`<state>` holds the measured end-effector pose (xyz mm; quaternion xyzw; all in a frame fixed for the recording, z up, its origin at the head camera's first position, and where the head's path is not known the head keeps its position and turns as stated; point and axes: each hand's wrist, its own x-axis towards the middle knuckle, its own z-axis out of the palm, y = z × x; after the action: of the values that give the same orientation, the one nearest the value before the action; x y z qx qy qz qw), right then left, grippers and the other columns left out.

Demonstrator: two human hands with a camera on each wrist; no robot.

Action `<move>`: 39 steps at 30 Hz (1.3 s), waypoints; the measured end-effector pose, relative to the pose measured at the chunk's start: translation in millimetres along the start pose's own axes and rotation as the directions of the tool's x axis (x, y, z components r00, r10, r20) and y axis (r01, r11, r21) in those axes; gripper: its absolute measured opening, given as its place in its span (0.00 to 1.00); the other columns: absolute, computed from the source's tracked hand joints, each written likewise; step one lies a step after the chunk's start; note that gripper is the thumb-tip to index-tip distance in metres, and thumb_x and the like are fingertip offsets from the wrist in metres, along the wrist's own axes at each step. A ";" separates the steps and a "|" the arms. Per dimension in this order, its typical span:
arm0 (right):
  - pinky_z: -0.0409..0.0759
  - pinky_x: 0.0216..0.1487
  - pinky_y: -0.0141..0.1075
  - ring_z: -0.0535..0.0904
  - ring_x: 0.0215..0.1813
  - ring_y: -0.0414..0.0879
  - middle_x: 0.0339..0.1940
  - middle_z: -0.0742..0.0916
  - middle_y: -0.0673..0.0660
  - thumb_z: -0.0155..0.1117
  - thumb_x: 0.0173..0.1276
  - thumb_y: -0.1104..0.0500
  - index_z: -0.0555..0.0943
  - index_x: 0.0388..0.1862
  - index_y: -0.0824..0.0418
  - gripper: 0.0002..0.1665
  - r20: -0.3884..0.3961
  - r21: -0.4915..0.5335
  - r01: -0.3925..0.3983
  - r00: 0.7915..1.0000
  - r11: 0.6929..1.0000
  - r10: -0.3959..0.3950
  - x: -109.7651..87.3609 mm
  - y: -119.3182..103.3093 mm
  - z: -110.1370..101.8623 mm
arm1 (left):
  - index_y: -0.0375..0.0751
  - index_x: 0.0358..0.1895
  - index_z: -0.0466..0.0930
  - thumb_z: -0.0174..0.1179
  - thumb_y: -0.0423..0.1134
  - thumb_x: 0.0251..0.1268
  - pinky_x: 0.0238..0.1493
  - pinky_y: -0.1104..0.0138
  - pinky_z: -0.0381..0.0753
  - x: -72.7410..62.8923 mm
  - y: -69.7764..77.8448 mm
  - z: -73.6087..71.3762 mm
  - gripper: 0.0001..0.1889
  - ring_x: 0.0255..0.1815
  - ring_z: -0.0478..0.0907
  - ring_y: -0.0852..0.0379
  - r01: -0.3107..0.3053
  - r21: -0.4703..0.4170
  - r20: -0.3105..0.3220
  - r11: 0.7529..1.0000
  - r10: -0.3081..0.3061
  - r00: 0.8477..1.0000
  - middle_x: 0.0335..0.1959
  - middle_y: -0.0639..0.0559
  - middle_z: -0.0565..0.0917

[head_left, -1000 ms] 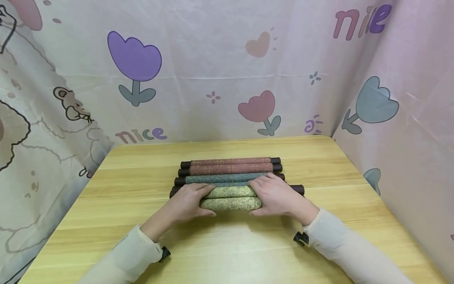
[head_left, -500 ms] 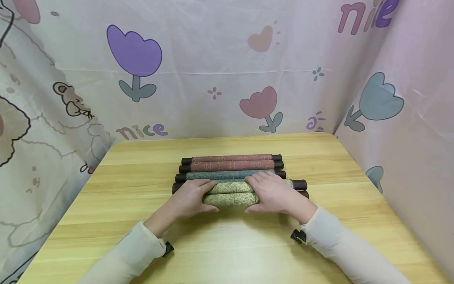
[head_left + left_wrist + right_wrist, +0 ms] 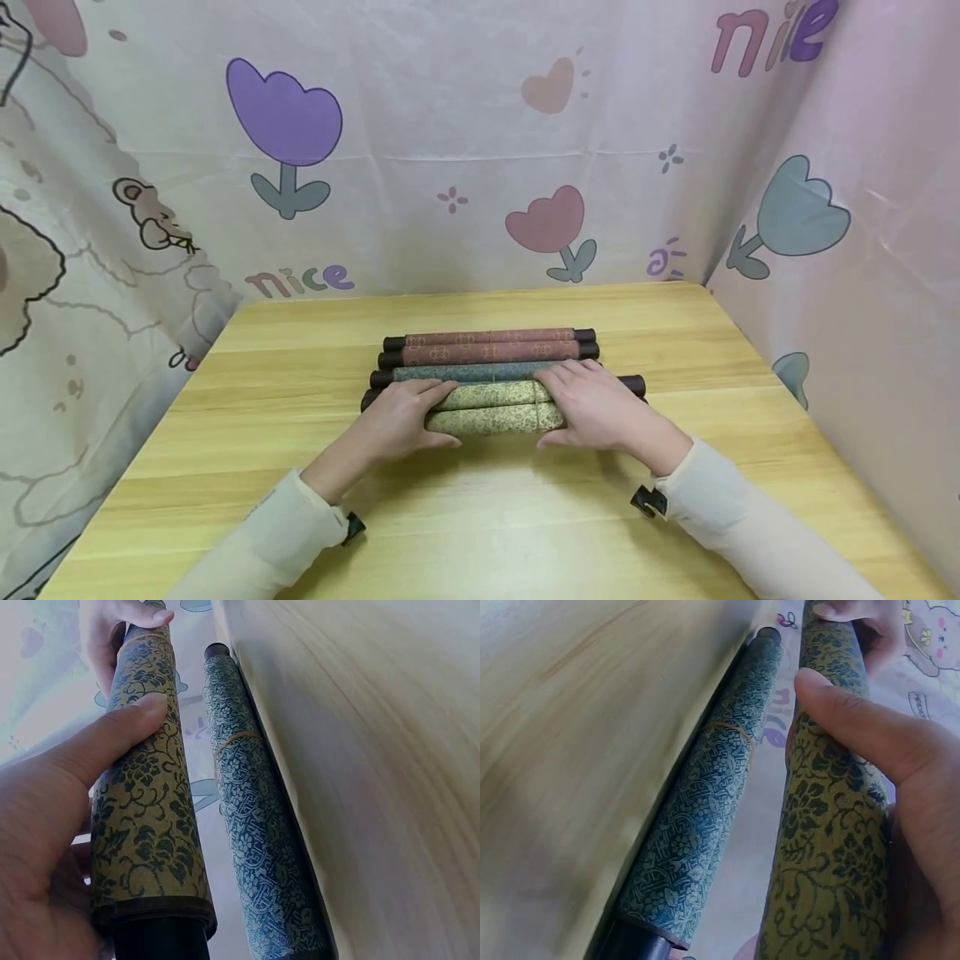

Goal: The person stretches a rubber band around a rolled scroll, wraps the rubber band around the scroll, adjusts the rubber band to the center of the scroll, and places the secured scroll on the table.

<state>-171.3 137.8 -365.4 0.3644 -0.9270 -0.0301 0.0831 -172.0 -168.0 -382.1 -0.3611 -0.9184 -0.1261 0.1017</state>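
Note:
In the head view a yellow-green patterned scroll (image 3: 491, 407) with dark rod ends is held level by both hands. My left hand (image 3: 401, 421) grips its left part, fingers over the top and thumb on the near side. My right hand (image 3: 603, 407) grips the right part likewise, beside the tie band. Both wrist views show this scroll raised apart from a blue patterned scroll (image 3: 251, 817), which lies on the table just beyond it. The left thumb (image 3: 124, 735) and right thumb (image 3: 855, 720) press along the yellow-green fabric. Fingers behind the scroll are mostly hidden.
Behind the blue scroll, a reddish scroll (image 3: 487, 352) with gold motifs and dark ends lies parallel on the wooden table (image 3: 480, 533). A printed curtain (image 3: 420, 108) hangs along the back and both sides of the table.
The right hand shifts left along the yellow-green scroll, then back to the right, where the tie band shows beside its fingers. The left hand keeps its hold; the other scrolls stay put.

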 end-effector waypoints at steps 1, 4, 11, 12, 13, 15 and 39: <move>0.70 0.63 0.53 0.74 0.63 0.57 0.61 0.80 0.61 0.67 0.51 0.26 0.70 0.67 0.66 0.58 -0.010 -0.010 0.005 1.000 1.000 -0.005 0.0 0.2 0.6 | 0.35 0.64 0.75 0.75 0.59 0.44 0.56 0.46 0.76 0.1 0.2 -0.2 0.44 0.54 0.80 0.42 0.000 -0.002 -0.001 1.000 0.000 1.000 0.56 0.40 0.81; 0.72 0.62 0.52 0.76 0.60 0.56 0.58 0.81 0.60 0.68 0.53 0.28 0.72 0.65 0.67 0.54 -0.038 -0.034 0.034 0.999 0.999 -0.036 0.4 -0.3 3.1 | 0.35 0.64 0.75 0.75 0.58 0.45 0.55 0.46 0.76 -0.5 1.2 -0.4 0.44 0.54 0.80 0.42 -0.001 -0.002 0.008 1.000 0.001 1.000 0.56 0.39 0.81; 0.74 0.61 0.50 0.79 0.56 0.55 0.53 0.84 0.60 0.69 0.52 0.29 0.74 0.61 0.68 0.52 -0.099 -0.072 0.067 0.992 0.995 -0.074 2.1 -2.9 7.7 | 0.35 0.64 0.75 0.74 0.59 0.45 0.55 0.46 0.76 -2.0 1.3 0.2 0.44 0.55 0.80 0.43 -0.002 0.005 0.011 1.000 0.002 1.000 0.56 0.40 0.81; 0.74 0.61 0.50 0.80 0.56 0.55 0.52 0.84 0.60 0.69 0.51 0.29 0.75 0.60 0.67 0.51 -0.106 -0.075 0.067 0.992 0.995 -0.074 2.5 -3.4 8.1 | 0.35 0.64 0.75 0.75 0.59 0.45 0.55 0.46 0.76 -2.3 1.1 0.5 0.44 0.54 0.80 0.43 -0.001 0.006 0.007 1.000 0.001 1.000 0.56 0.40 0.81; 0.74 0.61 0.50 0.80 0.55 0.55 0.52 0.84 0.60 0.70 0.51 0.29 0.75 0.60 0.67 0.51 -0.111 -0.077 0.067 0.991 0.995 -0.075 2.8 -3.8 8.5 | 0.35 0.64 0.75 0.75 0.59 0.44 0.55 0.47 0.77 -2.5 0.9 0.6 0.44 0.54 0.80 0.43 -0.001 0.008 0.003 1.000 0.001 1.000 0.56 0.40 0.81; 0.73 0.61 0.50 0.80 0.55 0.55 0.52 0.84 0.60 0.70 0.50 0.29 0.75 0.59 0.67 0.51 -0.122 -0.076 0.068 0.990 0.995 -0.077 3.9 -4.9 9.3 | 0.35 0.64 0.76 0.75 0.59 0.44 0.55 0.48 0.77 -3.0 0.4 1.1 0.44 0.54 0.80 0.43 -0.003 0.009 -0.005 1.000 0.003 1.000 0.55 0.41 0.82; 0.83 0.47 0.44 0.82 0.49 0.52 0.47 0.85 0.58 0.64 0.50 0.22 0.75 0.62 0.66 0.57 -0.089 -0.055 0.093 0.991 0.994 -0.098 17.5 -25.1 7.9 | 0.36 0.63 0.76 0.74 0.60 0.45 0.55 0.49 0.78 3.4 9.1 6.5 0.44 0.55 0.80 0.43 -0.049 -0.002 -0.020 0.999 0.049 0.999 0.56 0.42 0.81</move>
<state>-168.5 107.4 -373.7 0.4071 -0.9027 -0.0409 0.1331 -168.8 -157.4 -385.8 -0.3824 -0.9080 -0.1280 0.1134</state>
